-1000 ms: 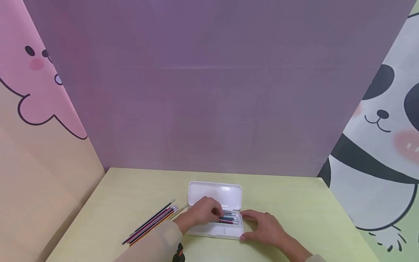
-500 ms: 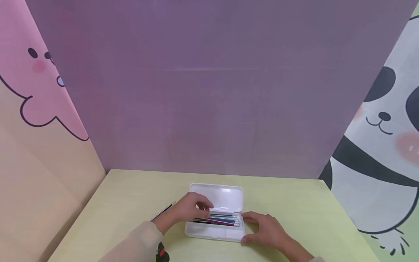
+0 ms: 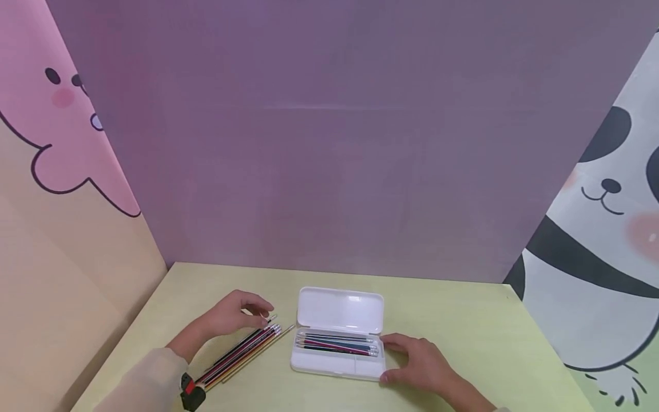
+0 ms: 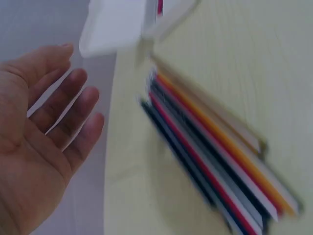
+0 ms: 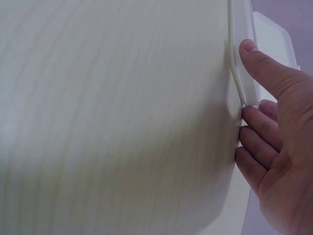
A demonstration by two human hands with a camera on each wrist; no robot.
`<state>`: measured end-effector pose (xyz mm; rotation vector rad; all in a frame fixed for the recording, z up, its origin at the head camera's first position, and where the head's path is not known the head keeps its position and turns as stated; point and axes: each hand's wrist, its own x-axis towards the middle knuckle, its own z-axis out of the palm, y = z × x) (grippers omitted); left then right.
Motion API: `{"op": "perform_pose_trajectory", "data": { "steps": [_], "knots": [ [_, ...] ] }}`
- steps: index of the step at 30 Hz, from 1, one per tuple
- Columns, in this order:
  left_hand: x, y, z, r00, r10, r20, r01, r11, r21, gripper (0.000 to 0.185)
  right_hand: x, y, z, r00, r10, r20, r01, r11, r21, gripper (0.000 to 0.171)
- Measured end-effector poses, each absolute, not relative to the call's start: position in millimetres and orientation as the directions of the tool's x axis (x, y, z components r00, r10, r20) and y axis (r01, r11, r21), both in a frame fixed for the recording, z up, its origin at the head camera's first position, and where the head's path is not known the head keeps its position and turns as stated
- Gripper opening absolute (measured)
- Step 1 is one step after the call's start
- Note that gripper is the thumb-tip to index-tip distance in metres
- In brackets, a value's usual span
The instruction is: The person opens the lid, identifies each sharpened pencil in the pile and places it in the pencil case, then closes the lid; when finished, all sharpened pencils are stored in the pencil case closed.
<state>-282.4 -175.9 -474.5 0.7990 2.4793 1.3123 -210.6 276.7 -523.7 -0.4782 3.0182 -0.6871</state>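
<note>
A white pencil case lies open on the yellow-green table, its lid tipped back. Several coloured pencils lie in its rear compartment. My right hand rests against the case's right end, thumb at the back corner and fingers at the front corner. The right wrist view shows the thumb lying flat along the case wall. My left hand hovers over the tips of a loose row of pencils left of the case. It holds nothing, and its palm is spread with straight fingers above the pencils.
The table is boxed in by a purple back wall, a pink cartoon panel on the left and a panda panel on the right. A black and red wrist device sits on my left forearm.
My left hand has left the case, where it was laying pencils, and moved left to the loose pencils. The pencils in the case are now uncovered. The right hand has stayed put.
</note>
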Motion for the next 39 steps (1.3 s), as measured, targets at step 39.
{"op": "perform_pose_trajectory", "data": {
  "steps": [39],
  "knots": [
    [-275, -210, -518, -0.863, 0.505, -0.034, 0.295, 0.556, 0.777, 0.022, -211, 277, -526, -0.950, -0.305, 0.072, -0.305, 0.852, -0.426, 0.080]
  ]
}}
